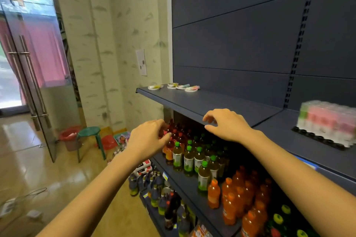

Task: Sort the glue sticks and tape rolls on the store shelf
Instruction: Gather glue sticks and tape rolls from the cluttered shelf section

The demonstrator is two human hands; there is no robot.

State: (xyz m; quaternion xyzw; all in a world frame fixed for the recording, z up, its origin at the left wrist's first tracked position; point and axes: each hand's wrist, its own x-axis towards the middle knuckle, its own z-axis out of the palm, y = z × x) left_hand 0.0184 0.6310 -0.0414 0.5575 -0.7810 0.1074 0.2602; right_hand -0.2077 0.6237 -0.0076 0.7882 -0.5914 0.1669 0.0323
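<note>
Head view, single frame. Reference landmark: the dark grey shelf board (227, 102).

Task items: four white tape rolls (172, 85) lie flat in a loose row at the far left end of the shelf board, close to its back panel. Glue sticks (193, 87) lie on their sides on or against the rolls, one yellowish and the others pastel. Blur prevents a firm count of the sticks. Both hands are well apart from these items.

Left hand (148, 140): positioned just below and in front of the shelf board's front edge. Fingers are loosely curled with the thumb drawn near the fingertips. Nothing is held.

Right hand (225, 125): positioned at the shelf board's front edge, palm down. Fingers are bent and slightly spread, the thumb extended beneath them. Nothing is held. Contact with the edge cannot be confirmed.

Other items: a shrink-wrapped pack of pink and green bottles (327, 121) stands to the right of the shelf board, on the adjoining section. Green-capped bottles (188, 158) and orange bottles (213, 194) stand on the tier beneath the shelf board. A green stool (89, 132) stands on the floor to the left of the shelf board.
</note>
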